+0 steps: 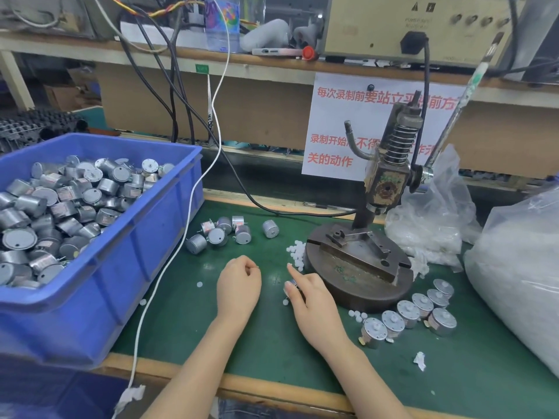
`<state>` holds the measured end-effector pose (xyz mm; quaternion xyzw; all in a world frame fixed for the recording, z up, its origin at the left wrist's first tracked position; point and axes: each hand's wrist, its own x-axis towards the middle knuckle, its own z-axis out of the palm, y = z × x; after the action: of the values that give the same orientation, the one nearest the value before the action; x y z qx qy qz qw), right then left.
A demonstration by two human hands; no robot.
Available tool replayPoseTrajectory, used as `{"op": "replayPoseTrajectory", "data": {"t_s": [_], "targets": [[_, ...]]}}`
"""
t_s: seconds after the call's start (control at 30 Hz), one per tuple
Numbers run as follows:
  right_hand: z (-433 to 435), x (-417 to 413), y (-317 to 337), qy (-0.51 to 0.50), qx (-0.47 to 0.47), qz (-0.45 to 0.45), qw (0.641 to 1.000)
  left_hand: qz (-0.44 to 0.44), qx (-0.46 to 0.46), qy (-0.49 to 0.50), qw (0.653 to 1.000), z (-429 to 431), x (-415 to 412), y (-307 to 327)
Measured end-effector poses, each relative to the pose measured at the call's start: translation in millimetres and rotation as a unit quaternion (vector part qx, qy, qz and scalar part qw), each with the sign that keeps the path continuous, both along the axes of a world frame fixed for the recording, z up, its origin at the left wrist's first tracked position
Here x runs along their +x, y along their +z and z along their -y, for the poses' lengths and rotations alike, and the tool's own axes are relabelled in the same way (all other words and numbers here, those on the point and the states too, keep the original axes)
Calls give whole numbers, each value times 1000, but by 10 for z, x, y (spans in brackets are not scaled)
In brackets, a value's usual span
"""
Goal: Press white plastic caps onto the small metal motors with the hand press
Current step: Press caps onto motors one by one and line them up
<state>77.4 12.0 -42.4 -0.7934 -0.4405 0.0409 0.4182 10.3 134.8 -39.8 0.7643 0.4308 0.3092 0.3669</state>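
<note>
Both forearms reach in from the near edge over the green mat [272,343]. Left of them stands the blue crate [127,267], heaped with bare motors [45,207]. At far right slumps a clear bag [520,267] of white stock (too blurred to tell apart). Between them rises the hand press [384,182], its round base bare under the ram. A row of capped motors [408,311] curves along the base's near right side; loose motors [217,235] lie beyond the left hand [239,285]. White caps [296,251] pile against the base's left edge. The left hand's fingers are curled inward; I cannot tell whether they hold anything. The right hand [305,294] grips a motor [291,285] under thumb and curled fingers, its forefinger stretched towards the caps.
</note>
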Motion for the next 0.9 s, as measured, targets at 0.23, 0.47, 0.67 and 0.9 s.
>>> {"op": "replayPoseTrajectory", "data": {"t_s": [0.23,0.47,0.67,0.9], "targets": [[13,-41,-42,5,-26,40,999,2,36,-10,999,40,-41,-34],[9,-87,-42,16,-61,117,991,21,41,-15,999,50,-83,-28],[-9,-120,-64,10,-106,175,979,10,43,-16,999,64,-80,-27],[-35,-110,-50,4,-147,206,967,-23,74,-33,996,96,-83,-16]]}}
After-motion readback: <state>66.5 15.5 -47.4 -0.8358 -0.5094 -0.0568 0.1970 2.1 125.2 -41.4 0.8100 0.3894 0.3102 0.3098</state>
